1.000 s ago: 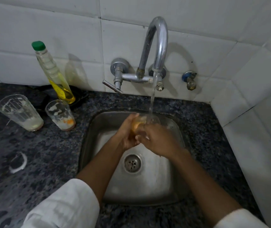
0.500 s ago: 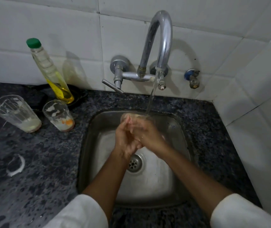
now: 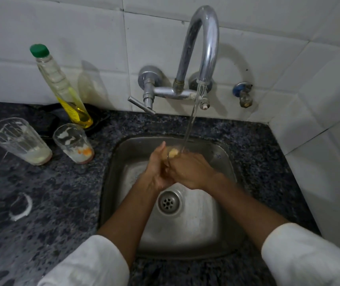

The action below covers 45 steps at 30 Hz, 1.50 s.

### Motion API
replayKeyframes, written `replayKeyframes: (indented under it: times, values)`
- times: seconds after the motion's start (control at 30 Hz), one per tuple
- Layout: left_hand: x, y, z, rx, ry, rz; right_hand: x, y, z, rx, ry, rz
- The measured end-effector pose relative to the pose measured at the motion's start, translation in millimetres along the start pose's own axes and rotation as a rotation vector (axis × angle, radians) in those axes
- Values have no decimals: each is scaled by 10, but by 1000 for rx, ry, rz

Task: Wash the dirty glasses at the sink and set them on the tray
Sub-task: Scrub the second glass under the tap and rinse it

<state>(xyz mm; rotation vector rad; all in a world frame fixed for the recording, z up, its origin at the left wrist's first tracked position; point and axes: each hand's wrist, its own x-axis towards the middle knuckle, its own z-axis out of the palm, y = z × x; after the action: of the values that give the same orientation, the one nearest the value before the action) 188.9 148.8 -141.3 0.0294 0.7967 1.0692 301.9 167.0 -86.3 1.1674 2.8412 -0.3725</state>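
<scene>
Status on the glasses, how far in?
Done: nothing evident, no tray or clean glass in view. In hand: left hand and right hand hold one glass under the tap stream. Left: two dirty glasses, the taller and the shorter, on the counter.

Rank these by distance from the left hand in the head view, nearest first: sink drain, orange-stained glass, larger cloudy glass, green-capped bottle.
From the left hand:
1. Sink drain, just below it in the basin.
2. Orange-stained glass, on the counter to its left.
3. Green-capped bottle, behind that glass.
4. Larger cloudy glass, leftmost.
</scene>
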Motion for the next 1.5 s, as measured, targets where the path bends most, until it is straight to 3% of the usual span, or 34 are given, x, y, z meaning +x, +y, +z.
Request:
replayKeyframes:
  times: [0.07, 0.13, 0.23, 0.3, 0.37, 0.47, 0.53, 0.6, 0.7, 0.73, 0.8, 0.83, 0.87, 0.93, 1.0, 1.07, 1.1, 1.13, 1.2, 1.23, 1.27, 1.37, 1.4, 1.43, 1.5]
  values:
    - [-15, -43, 22, -137, -3, 139, 40, -30, 84, 480, 188, 110]
    - [-45, -44, 78, -212, 7, 333, 12, -106, 180, 1257, 407, 296]
    - [-67, -24, 147, 54, 146, 501, -15, -213, 448, 2072, 554, 593]
    - [-81, -17, 150, 525, 302, 649, 13, -262, 561, 2303, 585, 782]
    - [-118, -51, 160, 1015, 302, 853, 65, -288, 629, 2437, 597, 949]
    - [-153, -64, 212, 1312, 196, 1033, 140, -290, 652, 2574, 637, 992]
    - [-153, -21, 211, 1302, 201, 1059, 150, -260, 597, 2482, 604, 1000]
    - [-146, 19, 213, 1130, 277, 980, 113, -226, 569, 2282, 631, 989]
    - [-68, 96, 206, 522, 346, 561, -35, -152, 524, 1859, 730, 713]
    - [-42, 119, 180, 342, 288, 387, -74, -133, 487, 1600, 694, 565]
    - [-17, 119, 83, 135, 75, 143, -87, -74, 451, 851, 481, 312]
    - [-8, 50, 31, 71, -15, 116, -44, -46, 424, 534, 431, 294]
    - [7, -51, -10, 0, -75, 134, -3, -49, 372, 406, 445, 325]
    - [61, -221, -61, -158, -115, 223, 35, -104, 257, 481, 514, 333]
    - [117, -219, -86, -219, -97, 259, 7, -15, 243, 522, 340, 172]
    - [154, -129, -128, -134, -79, 174, -120, 145, 172, 147, 44, 87]
    - [155, -110, -130, -63, -59, 134, -132, 190, 123, 13, 9, 95]
    - [136, -129, -120, -1, -34, 130, -125, 187, 100, 43, 27, 139]
    - [157, -208, -127, -26, -69, 213, -74, 3, 99, 567, 228, 216]
    - [168, -226, -120, -91, -89, 248, -40, -69, 89, 750, 232, 232]
    - [147, -205, -86, -136, -83, 253, -19, -75, 116, 724, 220, 154]
    - [142, -14, -73, 103, 42, 140, -93, 111, 138, -101, -60, 11]
    - [140, -4, -96, 191, 85, 96, -100, 158, 137, -155, -82, 46]
    - [130, -36, -123, 236, 70, 98, -100, 143, 159, -40, -49, 89]
    - [126, -101, -161, 136, -50, 168, -54, -30, 146, 502, 105, 129]
